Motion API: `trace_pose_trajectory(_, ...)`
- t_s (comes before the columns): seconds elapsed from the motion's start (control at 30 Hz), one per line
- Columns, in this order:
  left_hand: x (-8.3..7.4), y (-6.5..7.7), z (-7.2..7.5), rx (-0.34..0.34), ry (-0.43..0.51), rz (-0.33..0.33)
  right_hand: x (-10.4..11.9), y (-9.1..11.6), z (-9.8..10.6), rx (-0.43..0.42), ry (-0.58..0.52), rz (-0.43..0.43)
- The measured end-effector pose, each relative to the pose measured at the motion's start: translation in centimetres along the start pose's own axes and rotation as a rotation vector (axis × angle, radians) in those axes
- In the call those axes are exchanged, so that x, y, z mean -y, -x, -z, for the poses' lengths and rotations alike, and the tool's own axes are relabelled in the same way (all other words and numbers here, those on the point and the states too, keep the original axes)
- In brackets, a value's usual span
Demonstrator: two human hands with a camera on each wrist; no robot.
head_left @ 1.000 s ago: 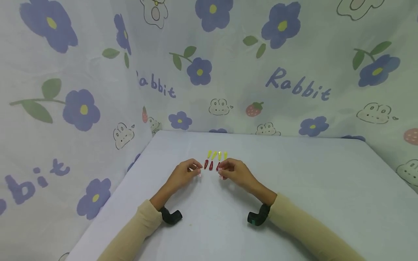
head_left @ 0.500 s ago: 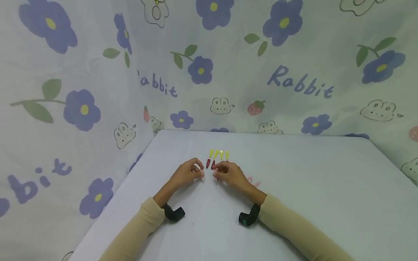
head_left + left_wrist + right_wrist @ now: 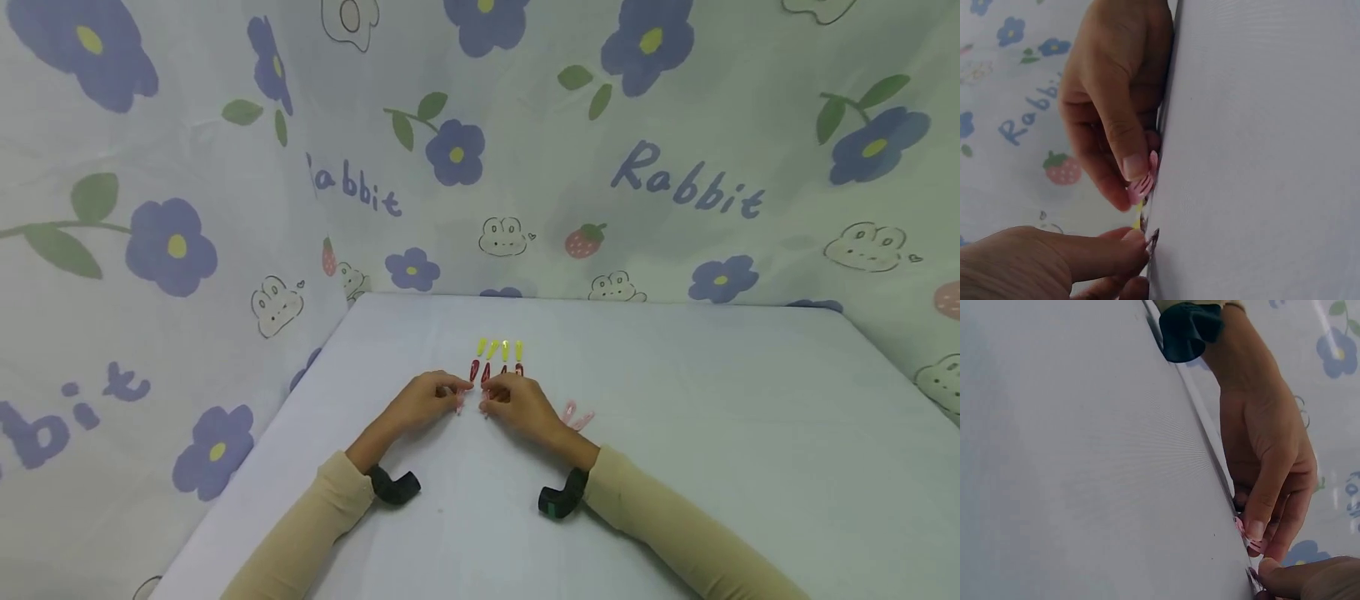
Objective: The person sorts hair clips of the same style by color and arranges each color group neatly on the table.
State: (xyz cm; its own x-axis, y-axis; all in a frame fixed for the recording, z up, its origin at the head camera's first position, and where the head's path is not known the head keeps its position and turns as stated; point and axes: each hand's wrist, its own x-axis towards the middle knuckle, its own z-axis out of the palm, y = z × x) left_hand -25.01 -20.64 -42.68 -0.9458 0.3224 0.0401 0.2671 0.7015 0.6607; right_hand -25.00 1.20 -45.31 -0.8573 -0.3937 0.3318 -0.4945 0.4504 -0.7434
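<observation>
In the head view my left hand (image 3: 422, 400) pinches a pink hair clip (image 3: 461, 402) between thumb and fingers, just above the table. My right hand (image 3: 522, 407) pinches a second pink hair clip (image 3: 486, 402), a small gap away. The right hand's clip (image 3: 1141, 189) shows its slotted body in the left wrist view, and the left hand's clip (image 3: 1250, 535) appears in the right wrist view. Just beyond the hands lies a row of red hair clips (image 3: 475, 370), partly hidden by the right hand. Behind it is a row of yellow hair clips (image 3: 506, 349).
Two loose pink hair clips (image 3: 579, 416) lie right of my right hand, beside the wrist. A white-covered table (image 3: 712, 450) spreads around both arms. A flower-and-rabbit printed cloth (image 3: 540, 183) stands behind and to the left. Each wrist carries a dark curved piece (image 3: 394, 487).
My right hand has moved left with its pink clip, nearer to the left hand, uncovering two loose pink clips on its right. The left hand has shifted only slightly and still holds its clip.
</observation>
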Motion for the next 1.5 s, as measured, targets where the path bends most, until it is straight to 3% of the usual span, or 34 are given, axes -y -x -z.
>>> trace_pose_trajectory(0.27, 0.3, 0.2, -0.3, -0.052, 0.002, -0.028, -0.1, 0.0, -0.3, 0.003, 0.15, 0.101)
trace_pose_trajectory(0.67, 0.6, -0.2, -0.7, -0.133, -0.029, -0.026, 0.6, -0.2, -0.4, -0.023, 0.206, 0.091)
trace_pose_trajectory(0.9, 0.2, 0.5, -0.8, -0.102, -0.038, 0.012, 0.3, 0.5, -0.5, -0.029, 0.181, 0.068)
trace_pose_trajectory(1.27, 0.0, 0.8, -0.6, -0.084, -0.094, -0.068, 0.4, 0.6, -0.4, -0.03, 0.193, 0.087)
trace_pose_trajectory(1.5, 0.2, 0.8, -0.6, -0.087, -0.076, -0.033, 0.5, 0.4, -0.6, -0.007, 0.199, 0.078)
